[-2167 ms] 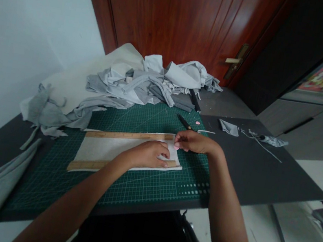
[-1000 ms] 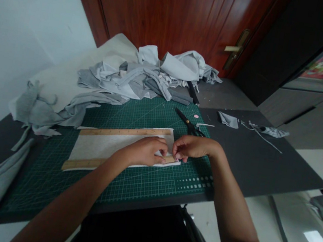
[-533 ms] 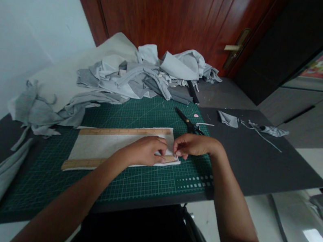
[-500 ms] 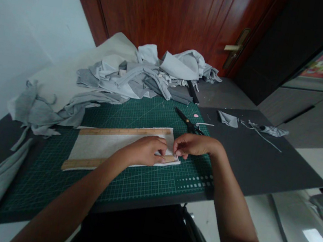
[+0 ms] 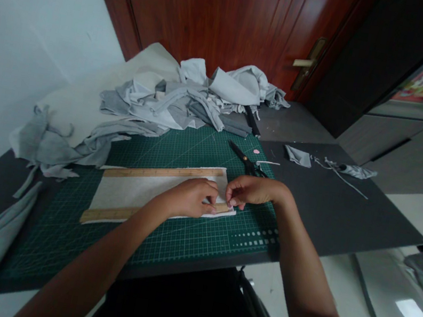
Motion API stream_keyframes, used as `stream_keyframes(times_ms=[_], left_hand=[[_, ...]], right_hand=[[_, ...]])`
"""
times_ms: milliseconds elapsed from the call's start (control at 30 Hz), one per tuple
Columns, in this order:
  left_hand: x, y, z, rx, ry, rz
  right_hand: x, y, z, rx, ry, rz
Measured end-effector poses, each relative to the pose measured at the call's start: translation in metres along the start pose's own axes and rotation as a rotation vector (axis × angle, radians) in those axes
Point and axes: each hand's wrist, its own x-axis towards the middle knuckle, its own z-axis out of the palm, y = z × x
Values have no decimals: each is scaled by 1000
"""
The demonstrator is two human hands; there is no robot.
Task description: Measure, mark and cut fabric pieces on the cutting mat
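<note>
A pale grey-white cloth piece (image 5: pixel 124 194) lies flat on a green cutting mat (image 5: pixel 185 243). Two wooden rulers rest along its long sides, an upper ruler (image 5: pixel 164 172) and a lower ruler (image 5: pixel 108 213). My left hand (image 5: pixel 193 197), fingers curled, presses on the lower ruler near its right end and covers part of it. At the cloth's lower right corner, my right hand (image 5: pixel 250 191) has thumb and fingers pinched together on the cloth edge by the ruler's tip. The exact grip is partly hidden by the fingers.
Black scissors (image 5: pixel 247 159) lie just beyond my right hand, near a small pink disc (image 5: pixel 256 151). Grey and white cloth scraps (image 5: pixel 181 99) are heaped at the back, with more grey cloth (image 5: pixel 51 145) on the left. A folded scrap (image 5: pixel 298 156) lies on the dark tabletop (image 5: pixel 332 211).
Almost nothing differs. My right hand's fingers have shifted very slightly left at the cloth's corner; my left hand stays on the lower ruler.
</note>
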Motion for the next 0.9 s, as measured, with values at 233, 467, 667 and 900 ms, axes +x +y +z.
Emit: stream_keyframes(times_ms=[233,467,667,900], left_hand=[[0,3,0,11,3,-5],[0,3,0,14,2,-4],[1,4,-1,48,1,-2],[2,4,-1,58,-9,-10]], right_hand=[[1,-2,1,-12,-4,12],[2,-3,4,-20,10,10],[4,-1,6,-25,26,21],[4,-2,8,-9,31,36]])
